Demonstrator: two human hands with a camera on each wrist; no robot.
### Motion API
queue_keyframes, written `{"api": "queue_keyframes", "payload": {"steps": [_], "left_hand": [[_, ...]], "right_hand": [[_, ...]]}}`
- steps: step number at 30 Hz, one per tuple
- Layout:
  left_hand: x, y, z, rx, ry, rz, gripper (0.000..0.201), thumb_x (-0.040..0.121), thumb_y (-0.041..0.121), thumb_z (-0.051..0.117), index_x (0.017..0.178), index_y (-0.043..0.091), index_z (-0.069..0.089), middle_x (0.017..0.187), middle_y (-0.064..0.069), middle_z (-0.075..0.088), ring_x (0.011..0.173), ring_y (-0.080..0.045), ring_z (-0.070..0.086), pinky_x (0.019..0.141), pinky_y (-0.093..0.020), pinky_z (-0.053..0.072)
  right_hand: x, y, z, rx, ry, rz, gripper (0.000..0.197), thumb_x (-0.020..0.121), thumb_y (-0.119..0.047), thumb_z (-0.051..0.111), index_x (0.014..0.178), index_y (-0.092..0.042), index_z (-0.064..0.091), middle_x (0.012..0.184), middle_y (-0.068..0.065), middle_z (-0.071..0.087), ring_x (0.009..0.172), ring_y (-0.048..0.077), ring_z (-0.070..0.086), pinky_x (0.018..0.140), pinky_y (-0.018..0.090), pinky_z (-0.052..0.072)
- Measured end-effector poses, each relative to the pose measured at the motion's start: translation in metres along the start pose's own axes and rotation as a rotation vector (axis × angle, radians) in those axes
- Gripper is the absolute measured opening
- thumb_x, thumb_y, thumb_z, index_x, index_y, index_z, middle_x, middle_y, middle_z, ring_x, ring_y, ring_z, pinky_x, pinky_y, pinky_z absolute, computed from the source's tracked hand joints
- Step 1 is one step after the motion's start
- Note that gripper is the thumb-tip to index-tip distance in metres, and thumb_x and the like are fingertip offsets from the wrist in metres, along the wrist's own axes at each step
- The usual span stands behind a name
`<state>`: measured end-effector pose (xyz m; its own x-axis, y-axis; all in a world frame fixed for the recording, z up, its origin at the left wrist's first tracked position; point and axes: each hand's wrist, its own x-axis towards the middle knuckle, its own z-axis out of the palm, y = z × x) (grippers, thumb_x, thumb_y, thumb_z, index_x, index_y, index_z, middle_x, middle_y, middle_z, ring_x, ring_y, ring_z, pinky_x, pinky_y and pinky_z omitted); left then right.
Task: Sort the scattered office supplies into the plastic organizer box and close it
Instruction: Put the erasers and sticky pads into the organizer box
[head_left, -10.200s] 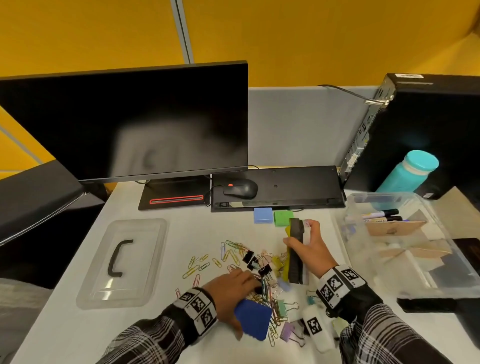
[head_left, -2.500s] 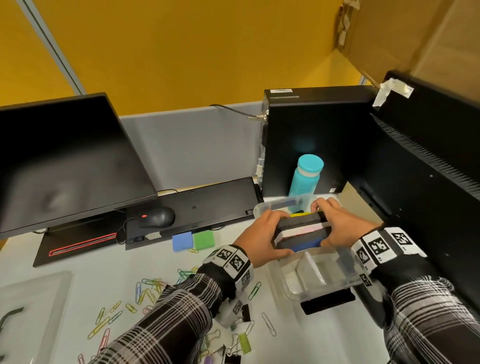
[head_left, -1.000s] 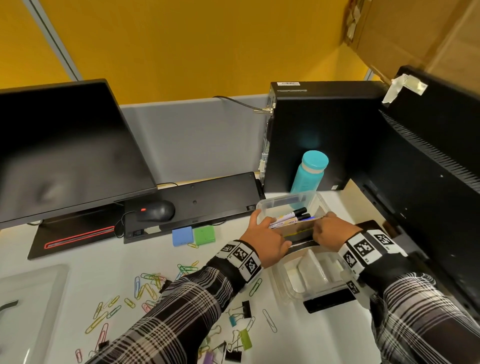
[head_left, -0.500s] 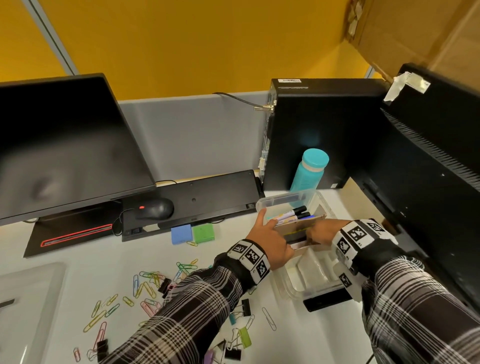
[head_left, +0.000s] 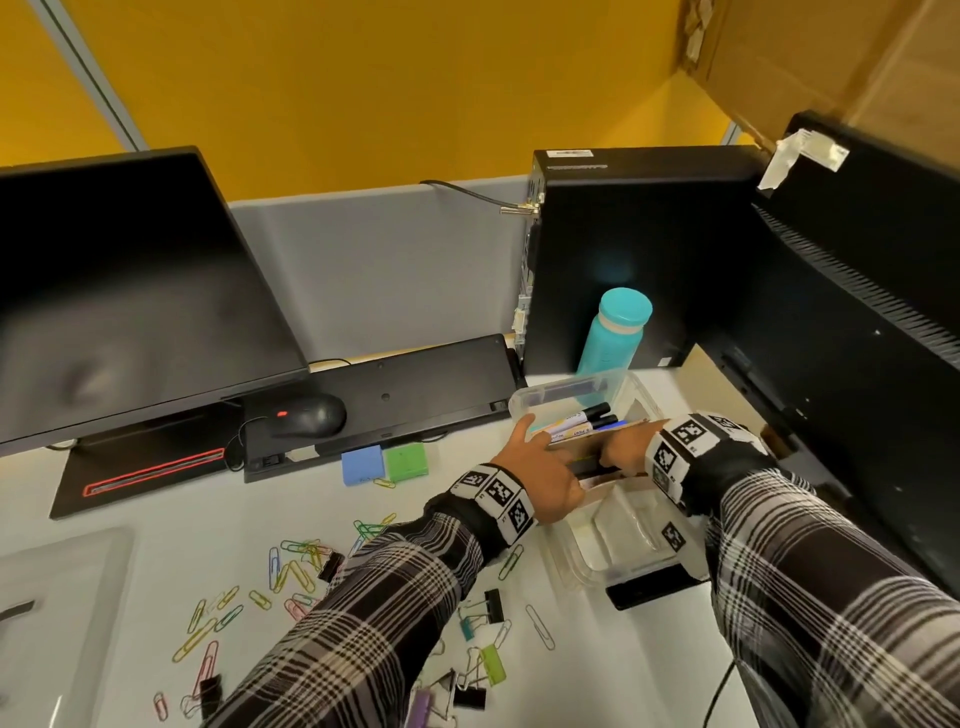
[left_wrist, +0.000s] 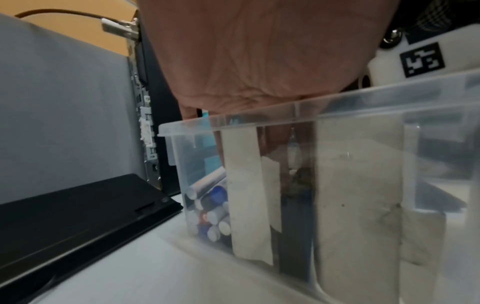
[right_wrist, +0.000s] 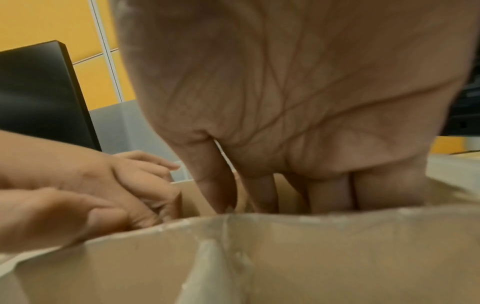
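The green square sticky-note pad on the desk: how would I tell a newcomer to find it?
Start at the black keyboard leaning behind the black mouse. Just in front of its lower edge, on the white desk, two small square pads sit side by side. The green square sticky-note pad is the right one, touching the blue square pad.

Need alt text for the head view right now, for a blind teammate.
Both hands, left hand and right hand, reach into a clear plastic box holding markers. Paper clips lie scattered on the white desk.
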<state>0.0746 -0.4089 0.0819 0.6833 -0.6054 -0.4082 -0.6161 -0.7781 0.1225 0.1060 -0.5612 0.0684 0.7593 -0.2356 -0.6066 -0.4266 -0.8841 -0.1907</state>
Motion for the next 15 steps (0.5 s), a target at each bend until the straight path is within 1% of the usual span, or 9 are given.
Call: {"api": "queue_keyframes", "payload": {"steps": [2,4,6,7,8,9,10,13,15], "left_hand": [[-0.003,0.0,-0.003,-0.005,-0.012,0.016,0.046,0.1,0.034,0.023,0.114,0.014,0.062,0.12,-0.008,0.063,0.128,-0.026,0.039,0.118,-0.053,-0.005],[-0.002,0.0,-0.006,0.025,-0.048,-0.001,0.049,0.1,0.036,0.022,0.106,0.013,0.065,0.11,-0.008,0.067,0.124,-0.025,0.043,0.118,-0.052,-0.005],[0.0,0.001,-0.007,0.045,-0.057,-0.018,0.052,0.099,0.038,0.021,0.099,0.012,0.067,0.105,-0.007,0.068,0.12,-0.023,0.045,0.118,-0.05,-0.003],[0.001,0.001,-0.008,0.041,-0.051,-0.022,0.052,0.099,0.038,0.022,0.101,0.012,0.067,0.106,-0.007,0.067,0.12,-0.023,0.045,0.119,-0.05,-0.003],[0.001,0.002,-0.008,0.03,-0.047,-0.025,0.052,0.1,0.038,0.022,0.106,0.011,0.066,0.11,-0.008,0.067,0.121,-0.024,0.045,0.119,-0.05,-0.002],[0.001,0.002,-0.009,0.027,-0.045,-0.029,0.051,0.1,0.038,0.022,0.112,0.01,0.064,0.114,-0.01,0.065,0.123,-0.024,0.044,0.119,-0.05,-0.002],[0.001,0.003,-0.01,0.03,-0.042,-0.033,0.052,0.1,0.037,0.022,0.115,0.009,0.062,0.116,-0.01,0.065,0.123,-0.025,0.044,0.119,-0.05,-0.002],[-0.001,0.006,-0.012,0.039,-0.043,-0.044,0.052,0.1,0.036,0.021,0.119,0.007,0.06,0.117,-0.011,0.064,0.124,-0.026,0.043,0.118,-0.051,-0.002],[-0.003,0.006,-0.013,0.027,-0.044,-0.045,0.051,0.1,0.036,0.021,0.124,0.007,0.056,0.123,-0.014,0.061,0.126,-0.028,0.041,0.118,-0.051,-0.002]], "right_hand": [[-0.002,-0.003,0.0,-0.048,0.003,-0.011,0.023,0.09,-0.015,0.049,0.11,-0.01,0.059,0.107,0.014,0.057,0.096,0.022,0.051,0.079,0.029,0.038],[-0.003,-0.006,-0.005,-0.071,0.034,0.022,0.033,0.092,-0.02,0.047,0.121,-0.007,0.055,0.12,0.014,0.057,0.105,0.024,0.052,0.086,0.031,0.039],[-0.004,-0.006,-0.01,-0.11,0.068,0.024,0.039,0.093,-0.022,0.044,0.128,-0.007,0.053,0.125,0.013,0.056,0.116,0.026,0.052,0.093,0.032,0.039],[-0.006,-0.007,-0.012,-0.145,0.043,0.035,0.039,0.095,-0.022,0.041,0.13,-0.008,0.051,0.131,0.014,0.054,0.122,0.026,0.049,0.099,0.032,0.036],[-0.008,-0.006,-0.009,-0.147,0.029,0.034,0.039,0.096,-0.02,0.04,0.133,-0.009,0.05,0.136,0.014,0.051,0.127,0.027,0.046,0.104,0.031,0.034],[-0.008,-0.006,-0.007,-0.161,0.023,0.021,0.038,0.095,-0.02,0.041,0.131,-0.012,0.051,0.136,0.013,0.051,0.126,0.027,0.046,0.106,0.031,0.033],[-0.007,-0.005,-0.003,-0.149,0.02,0.004,0.037,0.092,-0.02,0.043,0.127,-0.014,0.056,0.132,0.013,0.055,0.122,0.027,0.05,0.106,0.032,0.036],[0.011,0.0,0.005,-0.14,0.021,-0.028,0.036,0.079,-0.025,0.049,0.11,-0.017,0.064,0.111,0.008,0.064,0.104,0.025,0.058,0.096,0.034,0.047],[0.015,0.0,0.005,-0.143,0.02,-0.043,0.034,0.078,-0.025,0.049,0.108,-0.017,0.064,0.109,0.006,0.064,0.101,0.024,0.059,0.093,0.032,0.047]]}}
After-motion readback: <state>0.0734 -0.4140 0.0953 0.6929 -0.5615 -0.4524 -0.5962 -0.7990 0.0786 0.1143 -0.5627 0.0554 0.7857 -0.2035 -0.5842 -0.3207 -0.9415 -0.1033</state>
